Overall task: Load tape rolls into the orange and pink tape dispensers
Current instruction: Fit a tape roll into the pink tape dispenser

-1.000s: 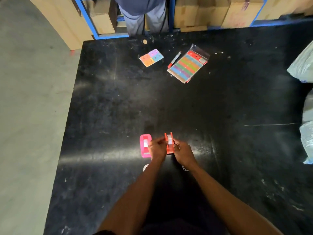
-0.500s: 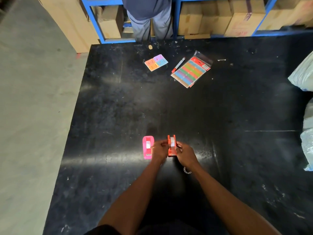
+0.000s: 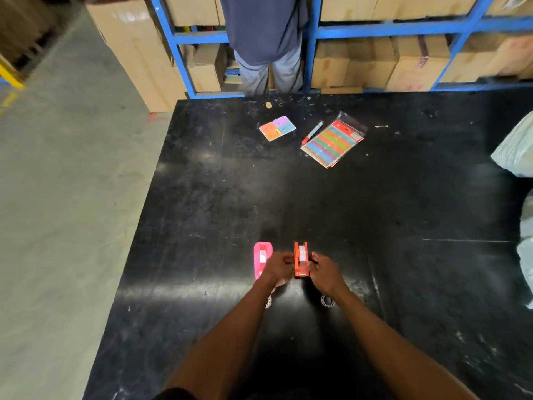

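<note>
An orange tape dispenser [image 3: 301, 260] stands upright on the black table [image 3: 219, 197], with a whitish tape roll visible in its top. My left hand [image 3: 277, 268] grips its left side and my right hand [image 3: 326, 273] grips its right side. A pink tape dispenser [image 3: 262, 257] lies just left of my left hand, with a white roll showing inside; my hand hides its near end. Two clear tape rolls lie on the table near my wrists, one [image 3: 327, 300] by the right wrist and one [image 3: 268, 301] partly hidden under the left.
At the far side lie coloured sticky notes [image 3: 277, 128], a red marker [image 3: 313, 131] and a packet of coloured strips [image 3: 333, 142]. A person [image 3: 264, 41] stands at blue shelving [image 3: 389, 27] full of cardboard boxes. Plastic bags [image 3: 516, 148] sit at the right edge. The table's left edge drops to concrete floor.
Both hands stay on the orange dispenser with little movement. The view has tilted up, showing more shelving. The roll by my left wrist is visible again.
</note>
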